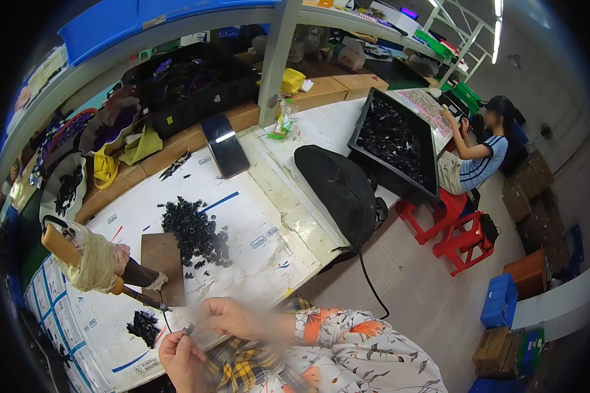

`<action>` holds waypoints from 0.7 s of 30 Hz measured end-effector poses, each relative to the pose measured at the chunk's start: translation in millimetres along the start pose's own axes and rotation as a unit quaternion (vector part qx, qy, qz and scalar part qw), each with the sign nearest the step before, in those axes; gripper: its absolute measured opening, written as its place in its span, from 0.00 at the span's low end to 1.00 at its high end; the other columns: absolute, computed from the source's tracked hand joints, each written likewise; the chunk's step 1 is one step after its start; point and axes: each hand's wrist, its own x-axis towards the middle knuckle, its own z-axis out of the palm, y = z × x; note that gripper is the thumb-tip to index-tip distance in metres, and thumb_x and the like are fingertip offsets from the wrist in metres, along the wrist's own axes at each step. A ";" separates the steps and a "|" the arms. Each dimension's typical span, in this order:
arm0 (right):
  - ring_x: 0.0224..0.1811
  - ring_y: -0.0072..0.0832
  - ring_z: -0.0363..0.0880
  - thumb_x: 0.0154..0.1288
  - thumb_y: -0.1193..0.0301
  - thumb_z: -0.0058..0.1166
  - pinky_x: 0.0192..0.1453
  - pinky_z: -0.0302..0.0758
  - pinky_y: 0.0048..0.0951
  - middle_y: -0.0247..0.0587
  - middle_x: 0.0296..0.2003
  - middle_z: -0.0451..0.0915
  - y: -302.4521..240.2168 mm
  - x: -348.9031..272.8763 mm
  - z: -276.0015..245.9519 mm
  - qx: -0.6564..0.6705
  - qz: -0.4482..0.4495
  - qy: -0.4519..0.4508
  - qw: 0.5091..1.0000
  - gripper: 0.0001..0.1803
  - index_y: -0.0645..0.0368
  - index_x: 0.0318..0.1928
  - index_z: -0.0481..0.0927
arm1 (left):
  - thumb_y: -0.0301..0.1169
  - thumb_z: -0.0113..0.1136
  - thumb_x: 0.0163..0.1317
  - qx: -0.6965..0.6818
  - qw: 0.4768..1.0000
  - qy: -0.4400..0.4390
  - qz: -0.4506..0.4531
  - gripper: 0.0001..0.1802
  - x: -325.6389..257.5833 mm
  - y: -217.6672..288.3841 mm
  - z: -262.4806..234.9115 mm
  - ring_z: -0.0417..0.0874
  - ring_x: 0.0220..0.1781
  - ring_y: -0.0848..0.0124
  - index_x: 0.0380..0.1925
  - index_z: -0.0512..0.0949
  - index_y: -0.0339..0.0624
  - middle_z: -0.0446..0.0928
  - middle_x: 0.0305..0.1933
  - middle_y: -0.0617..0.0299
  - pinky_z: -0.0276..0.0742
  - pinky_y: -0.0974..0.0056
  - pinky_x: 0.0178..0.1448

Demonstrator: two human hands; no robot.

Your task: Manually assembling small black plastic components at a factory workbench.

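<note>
Pinching a tiny dark part (189,329) between their fingertips, the person's left hand (180,357) and right hand (233,319) meet at the near edge of the white worktop (255,216). Both hands are closed to a fingertip pinch; the part is too small and blurred to say which hand truly grips it, or what shape it has. It sits between the two hands, the left hand below and to its left, the right hand just to its right and a little higher, so neither hand is clearly nearer.

Just beyond the part points the dark metal tip (152,302) of a tool with a wooden handle wrapped in cloth (88,259), its long axis slanting from upper left down toward the hands. The tip ends just short of the part, touching or nearly so; the blur leaves that open.

Left of the hands lies a small heap of black pieces (144,325). A bigger heap of black pieces (196,230) lies farther back beside a brown board (162,261). Well beyond the big heap rest a dark phone (225,145), a black bag (341,187) and a black tray of parts (394,141), where another person (482,157) sits on a red stool (439,213).
</note>
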 end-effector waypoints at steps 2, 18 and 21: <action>0.19 0.10 0.62 0.55 0.75 0.54 0.20 0.59 0.13 0.26 0.23 0.70 0.2 6.8 13.7 -0.045 0.007 0.012 0.999 0.03 0.57 0.31 0.74 | 0.24 0.51 0.58 0.001 0.999 0.042 0.009 0.05 -6.5 12.9 -5.0 0.67 0.18 0.77 0.33 0.70 0.35 0.67 0.19 0.64 0.66 0.74 0.17; 0.26 0.14 0.68 0.51 0.83 0.54 0.27 0.67 0.13 0.32 0.34 0.70 5.5 3.3 12.3 -0.117 -0.018 0.000 0.993 0.04 0.63 0.28 0.75 | 0.22 0.54 0.56 -0.039 0.996 -0.005 -0.081 0.05 -7.7 13.4 -13.9 0.72 0.19 0.77 0.32 0.74 0.32 0.72 0.22 0.62 0.71 0.73 0.21; 0.30 0.14 0.69 0.51 0.82 0.54 0.32 0.67 0.13 0.32 0.34 0.70 3.1 3.0 12.2 -0.160 -0.006 0.010 0.987 0.04 0.63 0.29 0.75 | 0.22 0.54 0.56 -0.036 0.996 -0.005 -0.086 0.05 -7.0 12.7 -13.9 0.72 0.19 0.77 0.32 0.74 0.31 0.72 0.22 0.62 0.71 0.73 0.20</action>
